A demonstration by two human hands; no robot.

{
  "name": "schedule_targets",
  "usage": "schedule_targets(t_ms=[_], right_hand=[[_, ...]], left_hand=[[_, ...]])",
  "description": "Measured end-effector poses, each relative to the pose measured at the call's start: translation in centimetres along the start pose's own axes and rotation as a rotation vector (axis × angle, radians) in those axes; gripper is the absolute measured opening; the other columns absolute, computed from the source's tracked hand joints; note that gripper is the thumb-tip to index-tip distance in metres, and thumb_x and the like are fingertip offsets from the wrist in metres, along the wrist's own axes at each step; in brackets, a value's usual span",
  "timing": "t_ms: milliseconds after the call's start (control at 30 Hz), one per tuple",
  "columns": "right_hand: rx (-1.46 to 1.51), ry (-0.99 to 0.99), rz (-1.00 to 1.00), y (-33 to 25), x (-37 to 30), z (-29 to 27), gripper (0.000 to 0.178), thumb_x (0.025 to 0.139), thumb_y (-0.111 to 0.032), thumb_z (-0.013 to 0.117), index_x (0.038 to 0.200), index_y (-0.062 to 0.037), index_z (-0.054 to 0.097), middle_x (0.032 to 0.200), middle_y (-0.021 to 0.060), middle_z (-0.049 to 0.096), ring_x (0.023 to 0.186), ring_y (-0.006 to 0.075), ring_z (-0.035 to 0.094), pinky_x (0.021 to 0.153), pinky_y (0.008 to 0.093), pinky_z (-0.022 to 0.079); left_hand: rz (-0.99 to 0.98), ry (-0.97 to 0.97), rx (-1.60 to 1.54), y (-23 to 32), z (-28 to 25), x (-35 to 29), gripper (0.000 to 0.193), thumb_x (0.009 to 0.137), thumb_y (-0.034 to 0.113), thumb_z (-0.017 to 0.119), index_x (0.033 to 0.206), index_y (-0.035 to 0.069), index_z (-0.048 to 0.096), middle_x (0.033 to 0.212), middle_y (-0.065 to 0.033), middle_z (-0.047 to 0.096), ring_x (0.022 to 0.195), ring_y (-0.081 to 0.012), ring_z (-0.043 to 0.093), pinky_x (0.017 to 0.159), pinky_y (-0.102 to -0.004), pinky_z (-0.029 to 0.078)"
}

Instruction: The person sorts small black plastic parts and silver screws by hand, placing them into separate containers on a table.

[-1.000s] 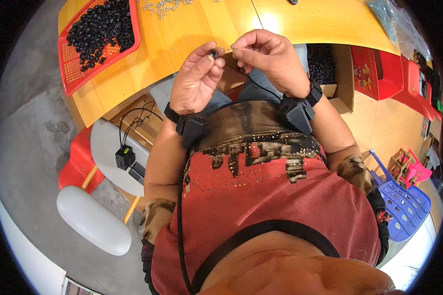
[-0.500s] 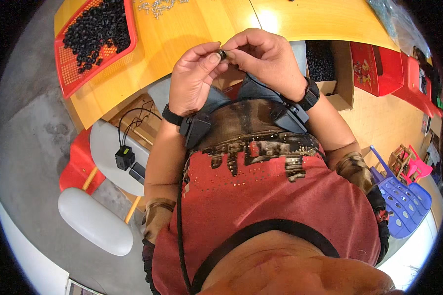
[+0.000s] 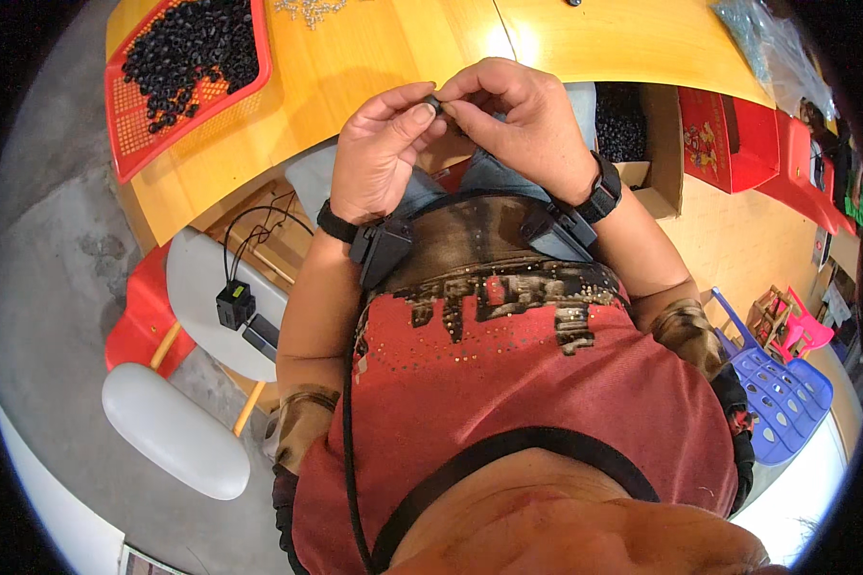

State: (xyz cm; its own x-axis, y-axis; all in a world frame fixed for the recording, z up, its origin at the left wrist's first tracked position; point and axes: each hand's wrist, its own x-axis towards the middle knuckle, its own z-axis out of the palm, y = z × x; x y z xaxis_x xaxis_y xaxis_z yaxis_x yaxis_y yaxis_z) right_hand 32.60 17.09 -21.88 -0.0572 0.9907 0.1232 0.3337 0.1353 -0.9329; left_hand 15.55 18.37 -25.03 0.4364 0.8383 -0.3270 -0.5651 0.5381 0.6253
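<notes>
Just past the table's near edge, both my hands meet over a small round black part point(image 3: 433, 103), cap-like in shape. My left hand point(image 3: 382, 144) pinches it between thumb and forefinger. From the other side my right hand point(image 3: 520, 115) brings its thumb and forefinger together at the part; whatever is between those tips is too small to make out. A red plastic basket point(image 3: 117, 123) at the far left holds many small black parts point(image 3: 190, 59) of similar look. Small shiny metal pieces point(image 3: 309, 10) lie in a loose pile on the table beyond my left hand.
The yellow wooden table point(image 3: 355, 57) spans the far side. Under its right part stands a cardboard box point(image 3: 668, 153) of dark small pieces, beside a red box point(image 3: 714, 144). A grey chair point(image 3: 177, 431) is at my left, a blue plastic chair point(image 3: 781, 402) at my right.
Both hands stay together at the black part, with only slight finger movement. The black part appears turned a little. The whole view has shifted slightly.
</notes>
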Motion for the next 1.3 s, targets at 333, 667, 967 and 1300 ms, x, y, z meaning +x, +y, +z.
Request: schedule_targets(t_ms=[333, 667, 967, 1300], right_hand=[[0.048, -0.115, 0.131, -0.9, 0.1, 0.0, 0.012, 0.073, -0.007, 0.067, 0.084, -0.0024, 0.064, 0.068, 0.0031, 0.061, 0.061, 0.0082, 0.059, 0.056, 0.0213, 0.049], [0.334, -0.115, 0.217, 0.3, 0.2, 0.5, 0.014, 0.076, -0.009, 0.070, 0.086, -0.0016, 0.063, 0.072, -0.0010, 0.062, 0.064, 0.0029, 0.055, 0.059, 0.0188, 0.047], [-0.504, -0.019, -0.194, 3.0, 5.3, -1.6, 0.014, 0.076, -0.018, 0.061, 0.078, -0.0033, 0.062, 0.072, 0.0130, 0.059, 0.066, 0.0309, 0.059, 0.061, 0.0386, 0.048], [-0.791, -0.196, -0.018, 2.5, 7.4, -0.4, 0.021, 0.077, -0.023, 0.061, 0.084, -0.0035, 0.063, 0.075, 0.0132, 0.061, 0.071, 0.0302, 0.059, 0.063, 0.0377, 0.047]], left_hand=[[-0.084, -0.052, -0.177, -0.4, -0.9, -0.4, 0.021, 0.087, 0.003, 0.056, 0.107, -0.001, 0.056, 0.099, -0.0089, 0.061, 0.084, -0.0143, 0.060, 0.078, -0.0257, 0.050], [-0.147, -0.147, -0.324, -0.3, -2.1, 0.1, 0.023, 0.088, 0.007, 0.056, 0.110, 0.001, 0.055, 0.097, -0.0075, 0.059, 0.083, -0.0144, 0.055, 0.072, -0.0224, 0.048], [-0.073, -0.075, -0.448, 0.9, -3.3, 0.3, 0.023, 0.087, 0.005, 0.057, 0.109, 0.000, 0.054, 0.096, -0.0106, 0.056, 0.085, -0.0156, 0.052, 0.072, -0.0217, 0.049], [-0.030, -0.054, -0.564, 1.9, -5.5, 0.8, 0.025, 0.089, 0.005, 0.053, 0.113, -0.001, 0.052, 0.099, -0.0115, 0.056, 0.087, -0.0155, 0.053, 0.074, -0.0211, 0.049]])
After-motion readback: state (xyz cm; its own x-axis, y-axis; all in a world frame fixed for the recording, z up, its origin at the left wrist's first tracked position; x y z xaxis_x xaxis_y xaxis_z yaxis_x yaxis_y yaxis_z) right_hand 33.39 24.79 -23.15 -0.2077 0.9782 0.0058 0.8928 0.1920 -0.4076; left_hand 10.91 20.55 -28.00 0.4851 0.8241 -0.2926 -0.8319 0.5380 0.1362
